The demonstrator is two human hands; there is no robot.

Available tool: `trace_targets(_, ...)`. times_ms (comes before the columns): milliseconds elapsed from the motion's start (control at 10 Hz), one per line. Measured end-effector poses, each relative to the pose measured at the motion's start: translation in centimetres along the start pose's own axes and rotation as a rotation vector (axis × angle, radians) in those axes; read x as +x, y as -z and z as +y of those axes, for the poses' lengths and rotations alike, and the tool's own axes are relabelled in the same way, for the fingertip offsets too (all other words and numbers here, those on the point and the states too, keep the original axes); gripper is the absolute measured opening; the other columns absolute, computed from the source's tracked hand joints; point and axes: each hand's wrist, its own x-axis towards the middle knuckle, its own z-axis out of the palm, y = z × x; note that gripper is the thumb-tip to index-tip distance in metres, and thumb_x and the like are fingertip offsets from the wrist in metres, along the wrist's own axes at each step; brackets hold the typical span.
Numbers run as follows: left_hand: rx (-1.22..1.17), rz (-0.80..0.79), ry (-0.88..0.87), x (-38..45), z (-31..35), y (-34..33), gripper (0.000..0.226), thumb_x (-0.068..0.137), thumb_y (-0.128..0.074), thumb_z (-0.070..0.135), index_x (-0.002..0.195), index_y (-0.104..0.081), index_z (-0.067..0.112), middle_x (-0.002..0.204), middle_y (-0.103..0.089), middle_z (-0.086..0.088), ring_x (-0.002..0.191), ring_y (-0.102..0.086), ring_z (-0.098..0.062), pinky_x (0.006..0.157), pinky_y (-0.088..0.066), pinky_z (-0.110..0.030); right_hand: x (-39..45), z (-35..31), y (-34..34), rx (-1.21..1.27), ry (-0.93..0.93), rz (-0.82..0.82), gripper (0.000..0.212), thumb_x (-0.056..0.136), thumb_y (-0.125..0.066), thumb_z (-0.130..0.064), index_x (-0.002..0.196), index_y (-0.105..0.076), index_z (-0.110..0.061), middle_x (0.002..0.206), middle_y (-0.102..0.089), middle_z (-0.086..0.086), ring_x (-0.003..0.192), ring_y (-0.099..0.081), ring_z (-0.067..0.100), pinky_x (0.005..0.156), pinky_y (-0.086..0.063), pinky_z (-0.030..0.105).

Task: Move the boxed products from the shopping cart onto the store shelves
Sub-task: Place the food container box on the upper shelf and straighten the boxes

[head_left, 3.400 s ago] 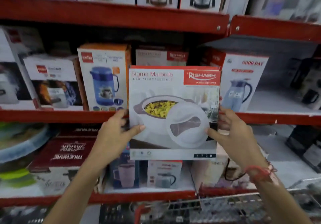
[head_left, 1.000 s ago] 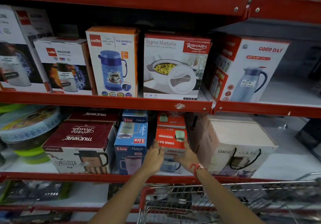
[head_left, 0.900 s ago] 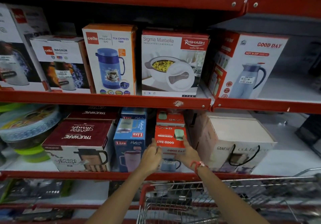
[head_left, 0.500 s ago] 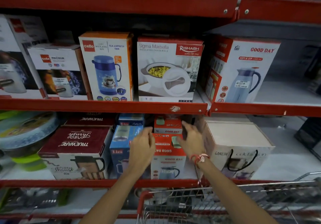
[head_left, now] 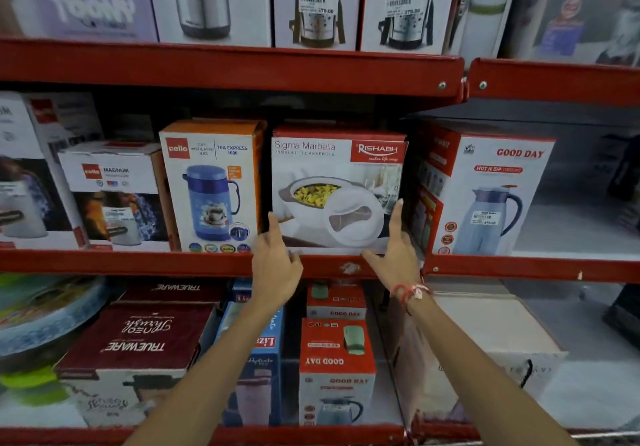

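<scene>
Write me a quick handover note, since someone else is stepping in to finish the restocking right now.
Left hand: open, fingers at the casserole box's lower left edge, no grip.
Right hand: open, fingers along the box's right edge.
Casserole box stands on the middle shelf, between the Cello jug box and the Good Day jug box.
Done: this box is shelved.
Left: straighten it if needed; the cart is out of view, so check it for more.

My two hands raised at red shelving: left hand [head_left: 277,269], right hand [head_left: 398,258]. One Rishabh casserole box [head_left: 337,189] between them. Two Cello boxes: Tea Express [head_left: 213,186], Magnum [head_left: 117,196]. Three Good Day boxes: large one [head_left: 491,192], two small [head_left: 337,369] [head_left: 336,302]. Two Trueware boxes [head_left: 138,345] [head_left: 173,289]. Three red shelf rails in view.
</scene>
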Motion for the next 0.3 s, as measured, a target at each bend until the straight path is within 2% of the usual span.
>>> trace_targets(100,-0.007,-0.002,0.008,-1.4,-0.6,0.7,0.075,0.091,-0.05,0.015,0.15,-0.005,0.02,0.132,-0.04,-0.015,0.106,-0.051,-0.029,0.093,-0.046,-0.042,-1.6,0.4,0.8,-0.072,0.007,0.009,0.109,0.079,-0.069,-0.03,0.149,0.015,-0.028,0.13,-0.051,0.025,0.111,-0.057,0.041,0.096,-0.05,0.048)
trace_targets(200,0.022,0.025,-0.024,-1.8,0.2,2.1,0.066,0.093,-0.047,0.017,0.149,-0.013,0.015,0.128,-0.043,-0.015,0.11,-0.05,-0.03,0.094,-0.045,-0.041,-2.0,-1.7,2.1,-0.139,-0.064,0.018,0.099,0.081,-0.064,-0.039,0.151,0.005,-0.026,0.141,-0.04,0.021,0.122,-0.047,0.04,0.104,-0.04,0.053)
trace_targets(300,0.086,0.293,-0.269,-0.7,3.0,4.9,0.057,0.096,-0.041,0.025,0.147,-0.023,0.008,0.129,-0.047,-0.016,0.116,-0.047,-0.028,0.094,-0.044,-0.038,-1.1,-5.3,4.6,-0.113,0.035,0.269,0.08,0.088,-0.054,-0.044,0.151,-0.012,-0.017,0.149,-0.034,0.015,0.133,-0.037,0.035,0.11,-0.032,0.048)
